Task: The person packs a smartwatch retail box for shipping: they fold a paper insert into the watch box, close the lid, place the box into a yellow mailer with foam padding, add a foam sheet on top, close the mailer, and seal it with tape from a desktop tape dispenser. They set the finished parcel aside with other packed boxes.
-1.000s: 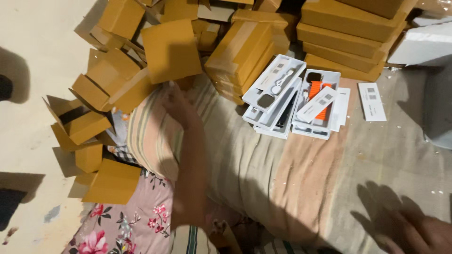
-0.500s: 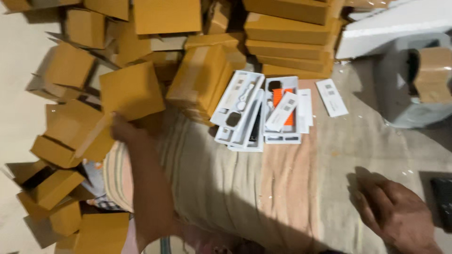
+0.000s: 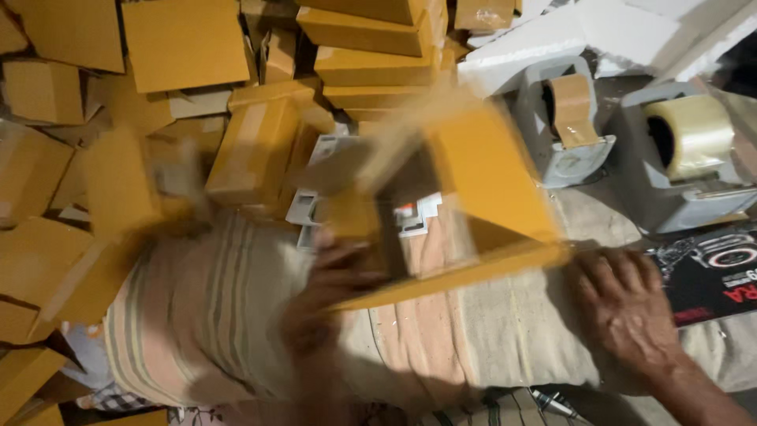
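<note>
A striped cloth (image 3: pixel 213 308) covers the floor. On it lie heaps of yellow cardboard boxes (image 3: pixel 260 150), flat white packages (image 3: pixel 311 207), two grey tape dispensers (image 3: pixel 686 170) and a black printed box (image 3: pixel 714 272).
</note>
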A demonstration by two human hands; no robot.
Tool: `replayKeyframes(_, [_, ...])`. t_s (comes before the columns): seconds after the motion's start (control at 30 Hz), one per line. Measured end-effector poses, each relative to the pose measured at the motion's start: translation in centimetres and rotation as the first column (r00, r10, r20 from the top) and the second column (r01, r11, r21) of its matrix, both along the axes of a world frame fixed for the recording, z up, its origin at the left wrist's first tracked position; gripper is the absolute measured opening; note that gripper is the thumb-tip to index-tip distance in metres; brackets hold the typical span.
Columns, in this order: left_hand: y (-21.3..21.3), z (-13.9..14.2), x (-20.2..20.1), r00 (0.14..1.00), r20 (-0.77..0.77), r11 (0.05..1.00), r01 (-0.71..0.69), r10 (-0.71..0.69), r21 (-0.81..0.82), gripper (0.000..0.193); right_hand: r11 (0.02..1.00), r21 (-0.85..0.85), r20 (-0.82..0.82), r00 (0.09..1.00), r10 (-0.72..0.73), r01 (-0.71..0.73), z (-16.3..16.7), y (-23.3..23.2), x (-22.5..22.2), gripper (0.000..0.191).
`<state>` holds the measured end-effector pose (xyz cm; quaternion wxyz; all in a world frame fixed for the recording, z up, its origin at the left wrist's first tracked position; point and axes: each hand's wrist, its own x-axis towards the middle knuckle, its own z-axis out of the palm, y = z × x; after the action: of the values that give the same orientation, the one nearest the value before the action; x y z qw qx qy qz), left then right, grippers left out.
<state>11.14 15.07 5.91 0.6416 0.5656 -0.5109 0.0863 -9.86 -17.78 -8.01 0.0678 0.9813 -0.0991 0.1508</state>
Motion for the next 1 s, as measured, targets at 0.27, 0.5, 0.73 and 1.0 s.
replayKeyframes(0.27, [-10.9, -4.0, -3.5, 0.991, 0.116, 0.964, 0.029, -0.061, 0.264, 0.029, 0.935, 0.351, 0.329, 0.929, -0.172, 0.049, 1.2, -7.2, -4.0, 0.049])
replayKeyframes(0.5, [-10.1, -5.1, -5.5, 0.983, 0.175, 0.977, -0.094, 0.061, 0.19, 0.033, 0.422, 0.734, 0.638, 0.753, -0.161, -0.532, 6.5, 1.2, -3.1, 0.067])
replayKeyframes(0.73, [-9.0, -5.9, -5.9, 1.0, 0.008, 0.986, 0.02, -0.022, 0.165, 0.034, 0.532, 0.711, 0.647, 0.724, -0.237, -0.461, 9.6, 5.2, -2.3, 0.049])
replayKeyframes(1.0, [-11.9, -7.7, -6.8, 0.843, -0.52, 0.989, -0.085, 0.137, 0.121, 0.036, 0.64, 0.767, 0.372, 0.779, -0.505, 0.047, 6.9, 3.8, -1.5, 0.038])
